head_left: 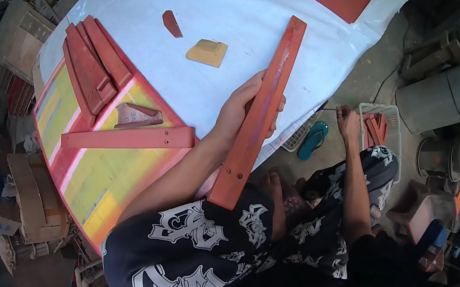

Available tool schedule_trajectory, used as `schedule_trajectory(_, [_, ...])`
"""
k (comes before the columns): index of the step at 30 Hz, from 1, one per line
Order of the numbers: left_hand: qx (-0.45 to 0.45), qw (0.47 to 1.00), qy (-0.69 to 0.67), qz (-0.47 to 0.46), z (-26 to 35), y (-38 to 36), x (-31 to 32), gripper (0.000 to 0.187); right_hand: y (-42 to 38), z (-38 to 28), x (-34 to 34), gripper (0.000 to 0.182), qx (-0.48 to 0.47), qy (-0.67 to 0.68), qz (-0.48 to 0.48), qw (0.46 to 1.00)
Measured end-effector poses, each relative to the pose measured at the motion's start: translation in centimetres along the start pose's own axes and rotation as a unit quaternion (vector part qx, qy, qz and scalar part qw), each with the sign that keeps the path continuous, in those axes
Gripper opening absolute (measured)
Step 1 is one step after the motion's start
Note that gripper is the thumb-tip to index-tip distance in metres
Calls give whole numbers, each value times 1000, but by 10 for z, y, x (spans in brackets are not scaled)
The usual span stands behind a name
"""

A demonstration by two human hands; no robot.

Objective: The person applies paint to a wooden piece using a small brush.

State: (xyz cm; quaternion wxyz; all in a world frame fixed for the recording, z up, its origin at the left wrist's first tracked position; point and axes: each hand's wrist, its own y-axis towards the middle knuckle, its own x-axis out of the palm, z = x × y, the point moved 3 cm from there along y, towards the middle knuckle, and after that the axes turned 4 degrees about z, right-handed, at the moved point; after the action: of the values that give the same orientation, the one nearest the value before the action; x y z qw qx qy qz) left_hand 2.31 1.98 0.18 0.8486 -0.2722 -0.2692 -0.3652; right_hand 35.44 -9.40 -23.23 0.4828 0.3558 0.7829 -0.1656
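Observation:
My left hand point(235, 109) is wrapped around a long reddish-brown wooden slat point(256, 121), which slants over my lap and the edge of the white-covered table. The slat's near end has two screw holes, and whitish and purplish smears run along its upper face. Off to the right, my right hand point(348, 119) is closed beside a white plastic basket point(399, 127). A thin dark line sticks out to the left of its fingers; I cannot tell what it belongs to. A yellow sanding pad point(207, 53) and a small red-brown piece point(171, 24) lie on the white sheet.
Several red-brown slats point(93, 69) are stacked on the striped yellow board point(90, 179) at left, with another slat point(129, 139) lying across it. More red pieces point(375, 128) sit in the basket. A teal flip-flop point(313, 140) is on the floor. Cardboard point(36, 188) stands far left.

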Motion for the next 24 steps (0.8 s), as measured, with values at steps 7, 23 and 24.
schedule_trajectory(7, [12, 1000, 8, -7, 0, 1, 0, 49, 0, 5, -2, 25, -5, -16, 15, 1000])
schedule_trajectory(23, [-16, 1000, 13, -12, 0, 1, -1, 47, -107, -83, -197, 15, 42, 570, 204, 795])
schedule_trajectory(24, [-14, 1000, 15, -5, 1, 1, 0, 47, -114, -100, -192, 15, -3, 592, 163, 789])
